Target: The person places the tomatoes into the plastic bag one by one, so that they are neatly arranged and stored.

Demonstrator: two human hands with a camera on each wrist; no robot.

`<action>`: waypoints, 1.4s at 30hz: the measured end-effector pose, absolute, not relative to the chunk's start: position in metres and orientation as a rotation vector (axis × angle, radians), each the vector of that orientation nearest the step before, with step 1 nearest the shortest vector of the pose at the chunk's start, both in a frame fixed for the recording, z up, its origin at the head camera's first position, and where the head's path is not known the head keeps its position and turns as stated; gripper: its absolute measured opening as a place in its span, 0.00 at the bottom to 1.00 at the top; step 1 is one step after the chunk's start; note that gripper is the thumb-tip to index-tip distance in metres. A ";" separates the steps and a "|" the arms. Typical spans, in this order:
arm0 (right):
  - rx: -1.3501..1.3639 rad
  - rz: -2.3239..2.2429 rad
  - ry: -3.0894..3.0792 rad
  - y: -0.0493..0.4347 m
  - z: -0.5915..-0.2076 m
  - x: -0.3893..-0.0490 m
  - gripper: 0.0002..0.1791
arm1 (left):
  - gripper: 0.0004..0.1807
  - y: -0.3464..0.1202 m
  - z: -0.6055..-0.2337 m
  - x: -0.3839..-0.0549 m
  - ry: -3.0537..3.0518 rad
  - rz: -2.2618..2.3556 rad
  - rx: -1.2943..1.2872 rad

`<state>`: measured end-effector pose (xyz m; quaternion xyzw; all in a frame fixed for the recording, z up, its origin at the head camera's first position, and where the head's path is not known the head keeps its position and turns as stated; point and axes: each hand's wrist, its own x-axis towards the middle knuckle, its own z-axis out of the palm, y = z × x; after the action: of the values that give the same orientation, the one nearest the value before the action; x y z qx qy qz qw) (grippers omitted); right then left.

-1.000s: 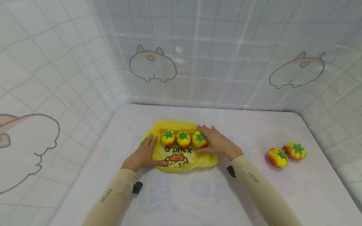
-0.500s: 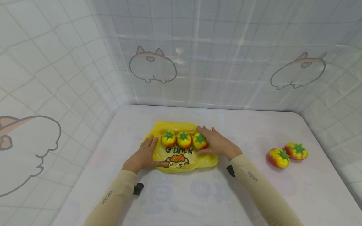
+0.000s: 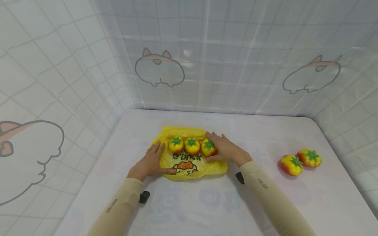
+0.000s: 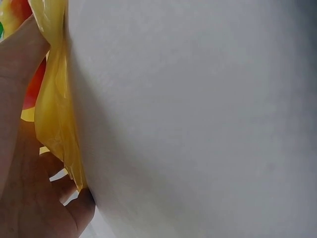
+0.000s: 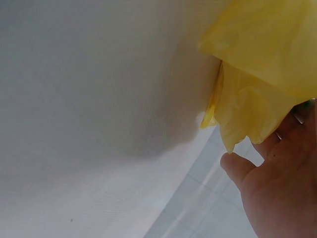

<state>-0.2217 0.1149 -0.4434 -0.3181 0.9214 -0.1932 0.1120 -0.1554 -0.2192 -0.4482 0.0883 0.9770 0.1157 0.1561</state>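
A white table [image 3: 260, 131] is bounded by walls at its far and side edges. From its near side it is crossed by two forearms in beige sleeves [image 3: 118, 206], angled inward so that, presumably, both ends of one thing can be reached. Between them, left of centre and well in from the far edge, a printed yellow bag [image 3: 184, 165] is laid flat, probably so that a level bed is offered. Its left end is covered by the left hand [image 3: 149, 163], palm down, fingers apart and straightened, thumb stretched across the near border; the bag is touched, not clamped. The right end is covered by the right hand [image 3: 227, 149], its thumb and fingers spread around the right fruit [image 3: 208, 147], seemingly so that rolling is checked; how firmly it is pressed cannot be told. Beside it the middle fruit [image 3: 192, 146] and left fruit [image 3: 176, 145] are lined up on the bag, leaves upward. Near the table's right edge two loose fruits [image 3: 291, 165] are left together, untouched.
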 end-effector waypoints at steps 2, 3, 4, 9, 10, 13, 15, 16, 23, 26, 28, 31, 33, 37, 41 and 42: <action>-0.918 -0.570 2.693 0.114 -0.443 -0.221 0.57 | 0.73 -0.219 -0.448 -0.155 2.792 0.332 0.245; -0.911 -0.571 2.689 0.114 -0.442 -0.221 0.57 | 0.73 -0.219 -0.448 -0.155 2.790 0.335 0.245; -0.902 -0.568 2.686 0.114 -0.441 -0.221 0.57 | 0.73 -0.219 -0.448 -0.155 2.789 0.334 0.243; -0.881 -0.579 2.678 0.114 -0.438 -0.218 0.59 | 0.72 -0.219 -0.447 -0.155 2.789 0.327 0.238; -0.880 -0.582 2.677 0.114 -0.438 -0.218 0.59 | 0.72 -0.219 -0.447 -0.155 2.791 0.325 0.234; -0.882 -0.587 2.678 0.114 -0.438 -0.217 0.61 | 0.72 -0.218 -0.448 -0.155 2.797 0.329 0.242; -0.892 -0.594 2.678 0.116 -0.438 -0.216 0.61 | 0.72 -0.217 -0.449 -0.154 2.793 0.335 0.243; -0.899 -0.600 2.679 0.116 -0.438 -0.215 0.61 | 0.72 -0.216 -0.449 -0.154 2.789 0.336 0.236; -0.931 -0.599 2.713 0.121 -0.438 -0.213 0.61 | 0.73 -0.217 -0.450 -0.156 2.791 0.316 0.236; -0.952 -0.621 2.723 0.122 -0.436 -0.211 0.59 | 0.74 -0.219 -0.452 -0.156 2.804 0.322 0.238; -0.971 -0.635 2.720 0.123 -0.435 -0.210 0.58 | 0.74 -0.221 -0.453 -0.156 2.805 0.323 0.233; -0.986 -0.639 2.731 0.126 -0.432 -0.208 0.57 | 0.74 -0.224 -0.453 -0.156 2.802 0.315 0.233; -0.977 -0.636 2.754 0.129 -0.430 -0.207 0.57 | 0.74 -0.224 -0.453 -0.156 2.803 0.319 0.234; -0.936 -0.647 2.808 0.138 -0.425 -0.203 0.56 | 0.73 -0.224 -0.453 -0.156 2.813 0.332 0.242; -0.906 -0.668 2.834 0.149 -0.422 -0.198 0.55 | 0.74 -0.222 -0.453 -0.157 2.806 0.336 0.243; -0.898 -0.673 2.839 0.152 -0.421 -0.196 0.55 | 0.74 -0.222 -0.453 -0.158 2.803 0.337 0.245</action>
<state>-0.1964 0.1516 -0.4213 -0.2938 0.9291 -0.2201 0.0443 -0.1576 -0.2218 -0.4525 0.0853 0.9774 0.1175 0.1535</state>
